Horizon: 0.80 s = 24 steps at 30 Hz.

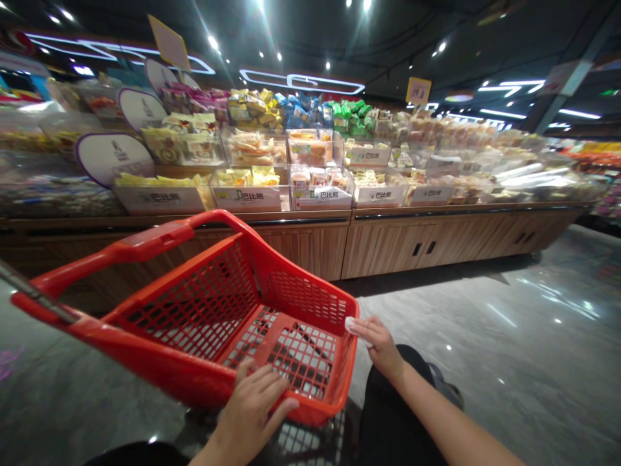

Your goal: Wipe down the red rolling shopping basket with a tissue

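A red plastic shopping cart (310, 275) with lattice sides stands in front of me, and its basket holds nothing. My left hand (255, 404) rests on the cart's near rim, fingers stretched over the edge and thumb apart. At the right end of the basket, my right hand (376, 340) pinches a small white cloth or tissue (350, 325) against the rim. Most of the white piece is hidden by the fingers.
Behind the cart runs a wooden display counter (325, 252) with clear bins of packaged snacks (255, 147). A yellow price sign (418, 90) stands above it. Shiny grey floor (485, 323) spreads to the right. My dark-clothed knee (388, 414) is close to the cart.
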Motion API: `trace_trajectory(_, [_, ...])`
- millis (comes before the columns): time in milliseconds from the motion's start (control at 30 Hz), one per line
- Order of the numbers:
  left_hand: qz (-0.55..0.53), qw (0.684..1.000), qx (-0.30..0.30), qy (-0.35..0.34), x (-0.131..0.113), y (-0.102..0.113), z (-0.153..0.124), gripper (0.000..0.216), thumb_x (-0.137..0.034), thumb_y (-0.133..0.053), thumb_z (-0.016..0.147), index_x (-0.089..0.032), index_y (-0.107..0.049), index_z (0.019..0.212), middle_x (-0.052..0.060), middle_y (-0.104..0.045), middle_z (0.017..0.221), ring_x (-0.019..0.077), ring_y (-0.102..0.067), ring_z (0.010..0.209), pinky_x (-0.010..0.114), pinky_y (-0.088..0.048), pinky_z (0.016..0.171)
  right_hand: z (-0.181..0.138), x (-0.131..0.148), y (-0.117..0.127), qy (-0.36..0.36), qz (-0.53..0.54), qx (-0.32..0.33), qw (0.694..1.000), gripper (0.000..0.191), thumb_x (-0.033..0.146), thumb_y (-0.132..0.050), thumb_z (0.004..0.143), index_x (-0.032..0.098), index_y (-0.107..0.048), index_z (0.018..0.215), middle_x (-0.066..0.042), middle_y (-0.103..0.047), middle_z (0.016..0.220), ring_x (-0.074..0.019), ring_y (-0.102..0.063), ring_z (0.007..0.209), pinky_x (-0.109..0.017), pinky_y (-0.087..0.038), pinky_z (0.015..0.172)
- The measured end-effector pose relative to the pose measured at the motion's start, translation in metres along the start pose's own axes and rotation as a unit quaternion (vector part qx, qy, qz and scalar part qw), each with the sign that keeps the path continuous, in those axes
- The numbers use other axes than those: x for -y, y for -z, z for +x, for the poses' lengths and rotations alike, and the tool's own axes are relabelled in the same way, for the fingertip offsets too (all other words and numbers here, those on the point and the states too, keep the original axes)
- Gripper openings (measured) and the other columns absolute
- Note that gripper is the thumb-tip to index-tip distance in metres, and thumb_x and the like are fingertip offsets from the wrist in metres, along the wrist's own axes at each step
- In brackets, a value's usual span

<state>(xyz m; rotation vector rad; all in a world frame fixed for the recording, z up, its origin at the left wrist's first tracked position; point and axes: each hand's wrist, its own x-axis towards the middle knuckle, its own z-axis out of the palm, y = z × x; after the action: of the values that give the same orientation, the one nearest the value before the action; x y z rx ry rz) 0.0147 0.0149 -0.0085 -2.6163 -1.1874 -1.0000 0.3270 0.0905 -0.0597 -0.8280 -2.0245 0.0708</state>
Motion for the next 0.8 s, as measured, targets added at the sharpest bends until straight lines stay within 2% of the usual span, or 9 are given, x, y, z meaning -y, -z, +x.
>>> trace_trajectory(167, [-0.017, 1.0, -0.022, -0.011, -0.004, 0.003, 0.006, 0.007, -0.028, -0.056, 0.084, -0.025, -0.061, 0.087, -0.005, -0.068, 0.073, 0.0138, -0.059, 0.072, 0.033, -0.029, 0.086, -0.003, 0.002, 0.005, 0.005, 0.008, 0.018, 1.0, 0.068, -0.007, -0.035, 0.062, 0.024, -0.062, 0.117, -0.005, -0.066, 0.117, -0.0193, -0.063, 0.095, -0.038, -0.05, 0.077])
trace_trajectory(400, [-0.024, 1.0, -0.018, 0.003, -0.001, 0.005, -0.004, 0.008, -0.028, -0.055, 0.084, -0.024, -0.061, 0.086, -0.004, -0.068, 0.074, 0.0144, -0.06, 0.075, 0.035, -0.028, 0.092, -0.002, 0.016, 0.004, 0.013, 0.012, 0.023, 1.0, 0.068, -0.004, -0.036, 0.056, 0.022, -0.063, 0.113, -0.006, -0.067, 0.114, -0.0201, -0.063, 0.094, -0.039, -0.05, 0.077])
trace_trajectory(633, [-0.023, 0.999, 0.036, -0.007, -0.005, 0.012, -0.023, 0.009, -0.026, -0.058, 0.083, -0.026, -0.059, 0.092, -0.004, -0.068, 0.08, 0.0152, -0.06, 0.08, 0.038, -0.021, 0.099, -0.019, 0.036, 0.01, -0.002, 0.016, 0.038, 0.999, 0.058, -0.004, -0.038, 0.071, 0.024, -0.061, 0.115, -0.006, -0.067, 0.114, -0.0204, -0.063, 0.09, -0.039, -0.051, 0.077])
trace_trajectory(800, [-0.053, 0.998, 0.02, 0.001, -0.014, 0.01, -0.018, 0.006, -0.028, -0.054, 0.085, -0.026, -0.059, 0.088, -0.004, -0.066, 0.075, 0.0153, -0.059, 0.076, 0.037, -0.024, 0.097, -0.025, 0.038, 0.018, -0.007, 0.013, 0.024, 1.0, 0.049, -0.001, -0.039, 0.08, 0.025, -0.062, 0.115, -0.007, -0.067, 0.114, -0.0205, -0.064, 0.091, -0.039, -0.052, 0.078])
